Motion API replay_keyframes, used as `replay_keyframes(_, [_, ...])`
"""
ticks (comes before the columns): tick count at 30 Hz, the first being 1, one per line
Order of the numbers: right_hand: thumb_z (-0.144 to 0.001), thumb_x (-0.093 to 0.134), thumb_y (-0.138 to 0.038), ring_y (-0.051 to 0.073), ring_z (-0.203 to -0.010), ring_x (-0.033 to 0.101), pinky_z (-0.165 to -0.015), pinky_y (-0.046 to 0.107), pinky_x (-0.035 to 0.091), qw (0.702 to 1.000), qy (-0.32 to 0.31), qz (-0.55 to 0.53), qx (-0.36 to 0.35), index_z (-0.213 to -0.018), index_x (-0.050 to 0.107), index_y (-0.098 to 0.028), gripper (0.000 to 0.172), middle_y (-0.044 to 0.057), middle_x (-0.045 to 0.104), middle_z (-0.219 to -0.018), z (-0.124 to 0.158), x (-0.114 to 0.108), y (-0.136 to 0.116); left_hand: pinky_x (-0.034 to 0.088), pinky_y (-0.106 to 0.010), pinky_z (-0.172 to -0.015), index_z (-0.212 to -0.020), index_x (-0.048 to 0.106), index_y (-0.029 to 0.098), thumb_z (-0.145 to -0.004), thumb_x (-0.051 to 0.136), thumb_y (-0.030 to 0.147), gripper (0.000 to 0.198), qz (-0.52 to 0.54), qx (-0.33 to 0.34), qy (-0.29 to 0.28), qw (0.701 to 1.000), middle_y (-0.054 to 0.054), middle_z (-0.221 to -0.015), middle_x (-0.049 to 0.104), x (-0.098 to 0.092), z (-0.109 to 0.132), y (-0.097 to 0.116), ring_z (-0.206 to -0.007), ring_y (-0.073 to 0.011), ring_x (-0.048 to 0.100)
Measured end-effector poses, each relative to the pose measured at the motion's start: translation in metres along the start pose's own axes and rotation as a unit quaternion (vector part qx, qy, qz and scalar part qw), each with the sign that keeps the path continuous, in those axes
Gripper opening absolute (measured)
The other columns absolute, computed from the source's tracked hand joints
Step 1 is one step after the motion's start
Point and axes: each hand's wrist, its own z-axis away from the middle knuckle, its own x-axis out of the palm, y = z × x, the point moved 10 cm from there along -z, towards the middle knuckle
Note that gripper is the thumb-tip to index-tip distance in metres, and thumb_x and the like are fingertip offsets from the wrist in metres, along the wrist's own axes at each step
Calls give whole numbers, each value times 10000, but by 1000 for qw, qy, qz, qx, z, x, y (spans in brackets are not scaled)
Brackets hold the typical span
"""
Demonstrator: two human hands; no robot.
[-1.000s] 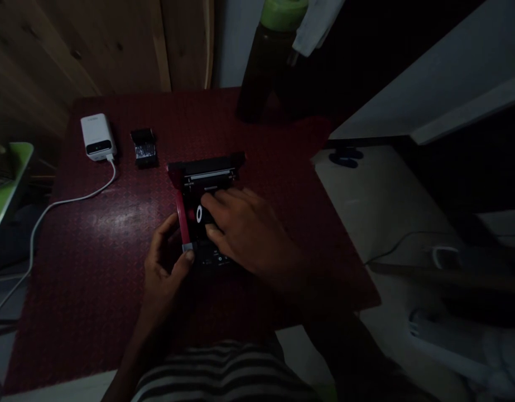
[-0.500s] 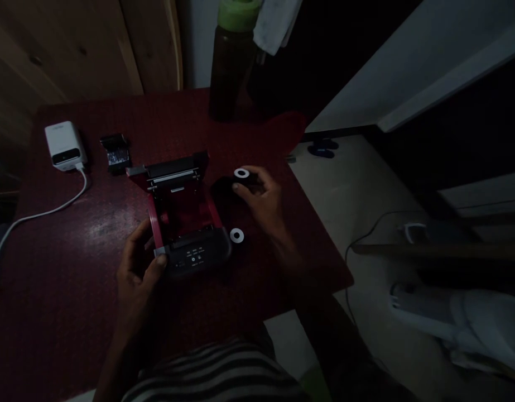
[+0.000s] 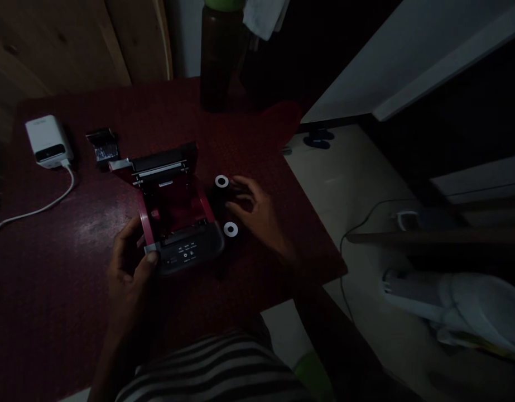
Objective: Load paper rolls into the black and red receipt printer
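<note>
A red and black device (image 3: pixel 190 248) like a small printer sits on the dark red table with its lid raised and its bay exposed. My left hand (image 3: pixel 129 265) grips its near left corner, thumb on the front panel and fingers along the side. Right of the device, a dark roll with a white ring end (image 3: pixel 221 181) stands beside my right hand (image 3: pixel 251 209), whose fingers are apart with nothing between them. Another white-ringed roll (image 3: pixel 230 229) stands at the device's front right corner. The rolls' dark bodies are hard to make out.
At the back left of the table (image 3: pixel 73 223) are a white power bank (image 3: pixel 48 139) with a white cable and a small black item (image 3: pixel 104 148). A dark bottle (image 3: pixel 217 61) with a green cap stands at the back. A red rounded object (image 3: pixel 282 123) lies near the right edge.
My right hand has let go of the far roll, which now stands nearer the device's right side. The whole view has shifted slightly. My left hand remains on the device.
</note>
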Motion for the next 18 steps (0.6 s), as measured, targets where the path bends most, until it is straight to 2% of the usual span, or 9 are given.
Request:
replay_keyframes(3, [-929, 774, -285, 229, -992, 788, -909, 417, 645, 999, -19, 11, 31, -1212, 810, -275, 286, 67, 847, -1275, 29, -16, -3, 691, -388, -1075, -1503, 808, 390, -965, 914, 430, 550, -17, -6, 3, 1000, -43, -1591, 758, -3, 0, -3, -1469, -355, 738])
replay_keyframes(5, [-885, 797, -249, 207, -905, 768, -846, 381, 633, 998, -46, 7, 41, -1195, 826, -274, 312, 44, 855, -1185, 47, -15, -5, 686, -386, -1095, -1504, 807, 404, -968, 906, 431, 545, -25, -5, -1, 1000, -28, -1588, 760, -4, -1, -4, -1486, -353, 727])
replay_keyframes(8, [-782, 804, -170, 232, -1037, 785, -923, 394, 633, 997, -75, -6, 35, -1213, 823, -277, 445, 38, 850, -1212, 61, -1, -6, 700, -384, -1064, -1491, 814, 409, -964, 907, 434, 535, -25, 6, -8, 1000, -23, -1577, 768, -4, -2, -3, -1460, -355, 745])
replay_keyframes(12, [-813, 769, -183, 269, -1184, 793, -1033, 450, 621, 997, -71, -20, 30, -1127, 806, -269, 328, 54, 851, -1210, 62, 13, -5, 709, -411, -1050, -1495, 811, 375, -966, 912, 433, 542, -13, 4, -4, 1000, -55, -1580, 766, -3, -1, -2, -1434, -368, 760])
replay_keyframes(15, [-867, 762, -191, 265, -1172, 814, -1056, 465, 634, 996, -68, -22, 45, -1185, 793, -273, 330, 55, 861, -1222, 62, 3, -16, 693, -423, -1095, -1516, 799, 381, -975, 915, 447, 558, -10, 2, -4, 1000, -60, -1599, 758, -3, 0, -5, -1473, -363, 736])
replay_keyframes(18, [-926, 781, -185, 251, -1122, 825, -996, 425, 659, 996, -74, -9, 47, -1219, 775, -285, 310, 31, 857, -1192, 57, -17, -52, 689, -410, -1104, -1538, 786, 389, -978, 921, 461, 581, 0, 5, -6, 1000, -57, -1615, 751, -4, -1, -9, -1489, -350, 728])
